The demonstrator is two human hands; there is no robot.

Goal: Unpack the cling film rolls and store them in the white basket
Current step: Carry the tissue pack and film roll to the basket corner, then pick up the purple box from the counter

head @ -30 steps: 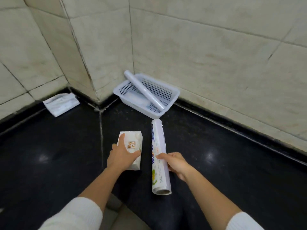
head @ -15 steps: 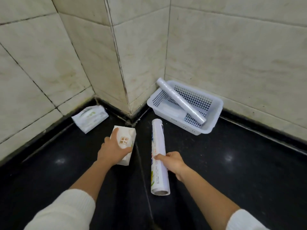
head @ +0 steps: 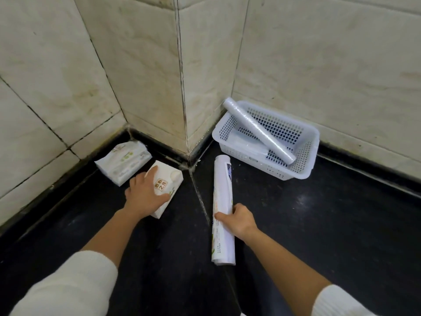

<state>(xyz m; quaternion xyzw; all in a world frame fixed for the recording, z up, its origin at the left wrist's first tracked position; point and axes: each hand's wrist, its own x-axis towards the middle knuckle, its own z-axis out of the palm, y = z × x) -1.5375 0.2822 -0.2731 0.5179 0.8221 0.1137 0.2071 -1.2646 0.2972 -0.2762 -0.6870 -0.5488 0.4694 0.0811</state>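
Right grip [head: 239, 218] is curled round the packaged roll [head: 222, 179] just in front of the white basket [head: 255, 161]. Left grip [head: 145, 195] clutches a tissue pack [head: 169, 179], further left.

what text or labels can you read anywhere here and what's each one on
"匠心之作", as best it reads: orange label on the small tissue pack under the left hand.
Blue and green print on the wrapped cling film roll, which the right hand grips: too small to read.
Green print on the second pack by the wall: blurred.
No text shows on the bare roll or the white basket.
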